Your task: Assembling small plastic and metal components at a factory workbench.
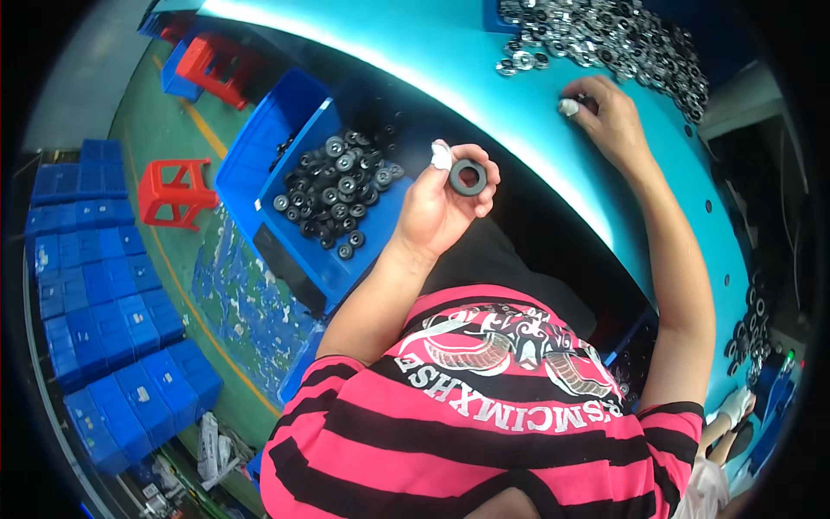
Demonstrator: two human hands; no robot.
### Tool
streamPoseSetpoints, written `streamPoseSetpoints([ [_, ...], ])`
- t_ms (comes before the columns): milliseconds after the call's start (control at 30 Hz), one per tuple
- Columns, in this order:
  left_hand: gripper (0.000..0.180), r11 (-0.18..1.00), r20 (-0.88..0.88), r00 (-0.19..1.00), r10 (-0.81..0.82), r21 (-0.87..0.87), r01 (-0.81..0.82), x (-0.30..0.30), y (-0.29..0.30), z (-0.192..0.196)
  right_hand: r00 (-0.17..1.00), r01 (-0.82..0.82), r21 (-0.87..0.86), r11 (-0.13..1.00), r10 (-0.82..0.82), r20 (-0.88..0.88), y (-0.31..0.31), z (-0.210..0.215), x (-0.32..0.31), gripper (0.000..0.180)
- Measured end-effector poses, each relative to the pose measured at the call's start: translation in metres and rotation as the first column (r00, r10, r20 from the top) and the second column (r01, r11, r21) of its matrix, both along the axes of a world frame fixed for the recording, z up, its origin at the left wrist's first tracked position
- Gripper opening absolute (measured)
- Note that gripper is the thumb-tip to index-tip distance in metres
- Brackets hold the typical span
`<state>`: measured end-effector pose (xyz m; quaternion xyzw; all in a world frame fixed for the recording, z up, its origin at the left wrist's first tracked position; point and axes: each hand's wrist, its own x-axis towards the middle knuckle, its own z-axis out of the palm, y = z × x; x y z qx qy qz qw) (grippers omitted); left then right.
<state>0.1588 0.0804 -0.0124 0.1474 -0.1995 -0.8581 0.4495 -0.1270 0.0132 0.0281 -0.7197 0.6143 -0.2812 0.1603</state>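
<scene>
A thick black ring (468,177) rests against the fingers of my left hand (437,203), which is turned palm up and closed around it. White wrapping covers that thumb's tip. Over the teal tabletop (484,52), my right hand (616,121) curls its fingers and wrapped thumb together. Something dark shows between them, too hidden to name. Just beyond that hand lies a heap of small round shiny metal parts with dark centres (618,43). Below and left of my left hand, a blue bin (298,251) holds many black round parts with metal centres (333,186).
Red plastic stools (177,192) stand on the green floor at left, beside stacked blue crates (104,320). Black rings (750,333) lie along the table's right side. A co-worker's gloved hand (737,406) shows at the lower right.
</scene>
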Motion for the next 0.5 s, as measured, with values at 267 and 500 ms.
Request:
streamPoseSetpoints([
  [267, 0.05, 0.974, -0.114, 0.967, -0.228, -0.032, 0.226, -0.058, -0.005, 0.025, 0.585, -0.179, 0.32, 0.93, -0.161, 0.795, 0.082, 0.02, -0.038, 0.03],
  [500, 0.048, 0.952, -0.057, 0.959, -0.277, -0.148, 0.267, -0.114, -0.019, 0.041, 0.431, -0.13, 0.207, 0.97, -0.133, 0.892, 0.106, 0.03, -0.052, 0.036],
])
